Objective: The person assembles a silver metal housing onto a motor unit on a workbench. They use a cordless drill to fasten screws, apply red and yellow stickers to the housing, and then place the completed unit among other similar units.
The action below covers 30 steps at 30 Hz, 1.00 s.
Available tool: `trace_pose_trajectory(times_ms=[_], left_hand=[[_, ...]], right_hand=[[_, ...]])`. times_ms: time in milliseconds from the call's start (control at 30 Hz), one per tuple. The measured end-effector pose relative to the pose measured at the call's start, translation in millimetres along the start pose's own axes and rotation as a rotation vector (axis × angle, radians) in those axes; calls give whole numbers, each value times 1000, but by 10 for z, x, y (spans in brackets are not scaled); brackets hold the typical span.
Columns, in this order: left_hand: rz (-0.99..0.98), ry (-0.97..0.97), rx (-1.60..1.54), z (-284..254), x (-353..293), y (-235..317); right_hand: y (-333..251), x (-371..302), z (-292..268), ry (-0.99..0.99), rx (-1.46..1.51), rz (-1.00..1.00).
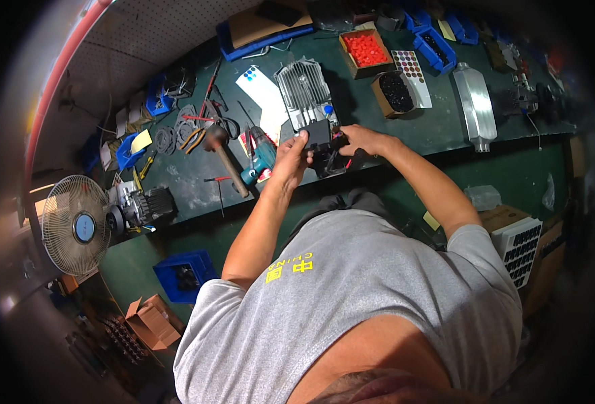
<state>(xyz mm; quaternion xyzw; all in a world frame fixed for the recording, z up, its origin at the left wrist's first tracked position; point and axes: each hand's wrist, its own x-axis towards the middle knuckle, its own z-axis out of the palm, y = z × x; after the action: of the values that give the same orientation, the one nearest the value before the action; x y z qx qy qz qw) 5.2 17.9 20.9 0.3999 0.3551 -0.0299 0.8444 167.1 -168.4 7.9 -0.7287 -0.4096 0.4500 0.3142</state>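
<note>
A finned grey metal housing (302,87) lies on the green workbench in front of me, with a black box-shaped part (318,137) at its near end. My left hand (292,159) grips the left side of this black part, the thumb on its upper face. At its right side my right hand (361,141) has its fingers bent around a small dark piece with reddish bits, too small to name. A blue round spot (328,109) shows on the housing's right edge. Left of my left hand lies a teal power drill (264,149), beside a hammer (227,158).
Boxes of red caps (365,50) and black small parts (396,92) stand at the back right, by a sticker sheet (412,71). A silver metal case (475,106) lies farther right. Pliers (193,139) and a motor (150,205) lie left, near a fan (75,225).
</note>
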Motion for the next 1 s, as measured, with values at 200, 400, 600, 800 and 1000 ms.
trace_pose_trajectory(times_ms=[200,400,600,800,1000], left_hand=[[19,98,98,-77,141,-135],[-10,165,110,-102,197,-223],[-37,107,134,-202,198,-265],[3,102,191,-189,194,-311],[117,103,252,-144,163,-335]], right_hand=[[-7,12,26,-73,560,106],[61,-44,122,23,612,103],[87,-171,210,285,636,164],[235,-91,110,239,818,119],[51,-33,-63,139,505,172]])
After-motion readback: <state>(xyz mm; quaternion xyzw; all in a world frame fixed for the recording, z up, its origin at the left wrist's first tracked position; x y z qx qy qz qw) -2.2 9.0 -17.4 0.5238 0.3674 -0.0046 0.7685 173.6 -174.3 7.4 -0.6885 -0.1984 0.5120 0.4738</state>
